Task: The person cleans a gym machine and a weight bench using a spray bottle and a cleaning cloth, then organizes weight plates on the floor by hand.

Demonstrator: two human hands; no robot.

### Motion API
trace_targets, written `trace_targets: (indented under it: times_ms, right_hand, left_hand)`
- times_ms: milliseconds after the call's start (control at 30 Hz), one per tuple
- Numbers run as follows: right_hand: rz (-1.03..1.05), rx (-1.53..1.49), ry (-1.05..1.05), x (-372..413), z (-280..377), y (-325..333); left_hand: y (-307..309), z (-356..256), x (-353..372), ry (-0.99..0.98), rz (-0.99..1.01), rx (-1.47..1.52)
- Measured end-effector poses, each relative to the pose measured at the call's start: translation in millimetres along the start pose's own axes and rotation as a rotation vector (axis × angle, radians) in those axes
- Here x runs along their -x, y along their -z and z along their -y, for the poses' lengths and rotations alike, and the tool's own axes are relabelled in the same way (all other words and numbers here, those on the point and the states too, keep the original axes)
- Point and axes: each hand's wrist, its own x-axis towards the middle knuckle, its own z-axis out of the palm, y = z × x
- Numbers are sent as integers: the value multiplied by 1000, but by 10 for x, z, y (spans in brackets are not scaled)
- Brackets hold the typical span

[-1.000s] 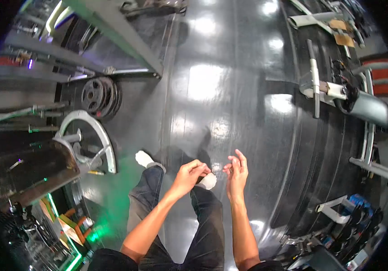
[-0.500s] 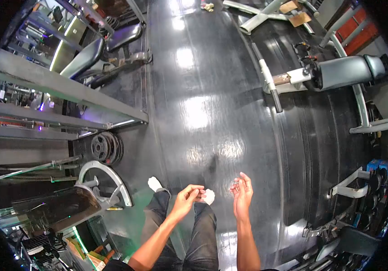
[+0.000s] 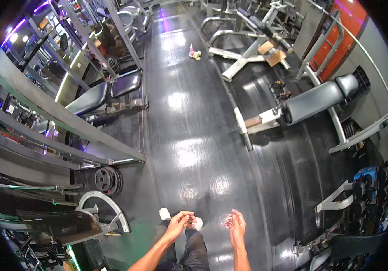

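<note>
My left hand (image 3: pixel 180 224) hangs in the air in front of my legs, palm turned inward, its fingers loosely bent and holding nothing I can see. To its right, my right hand (image 3: pixel 236 227) is raised over the dark floor (image 3: pixel 167 149), with fingers apart and nothing in them. Neither hand touches anything. Below them show my dark trousers (image 3: pixel 194 253) and white footwear (image 3: pixel 163 213). Farther up the aisle, a small pink-and-white bottle-like thing (image 3: pixel 191 49) stands by a pale yellowish bundle (image 3: pixel 196 55) on the floor.
On the right stands a padded bench (image 3: pixel 316 104) with a bar across its end, and beyond it a white-framed machine (image 3: pixel 237 63). A dumbbell rack (image 3: pixel 361 198) is at lower right. Weight plates (image 3: pixel 108 179), a rack frame (image 3: pixel 67 110) and a curved machine part (image 3: pixel 117 210) line the left.
My view has tilted up, bringing more of the far aisle and machines into sight. Both hands now appear lower in the picture, still raised apart and in much the same pose.
</note>
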Motion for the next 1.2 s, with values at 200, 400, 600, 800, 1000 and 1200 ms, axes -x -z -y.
trace_targets:
  times_ms: [200, 400, 600, 800, 1000, 1200]
  right_hand:
    - [48, 5, 25, -7, 463, -339]
    - [158, 46, 71, -289, 941, -861]
    - [231, 100, 128, -821, 1433, -1339]
    - [250, 120, 147, -1361, 2054, -1680]
    - [214, 211, 172, -1869, 2570, -1709]
    - [255, 403, 85, -2735, 3003, -1842]
  left_hand:
    - [2, -394, 3, -15, 21, -29]
    - [132, -855, -135, -98, -28, 31]
    - [180, -1367, -558, -141, -116, 60]
    - [-31, -2019, -1230, -190, -119, 57]
    - [-402, -2813, -2020, -235, 8, -7]
    - [-683, -3566, -2804, -247, 150, -187]
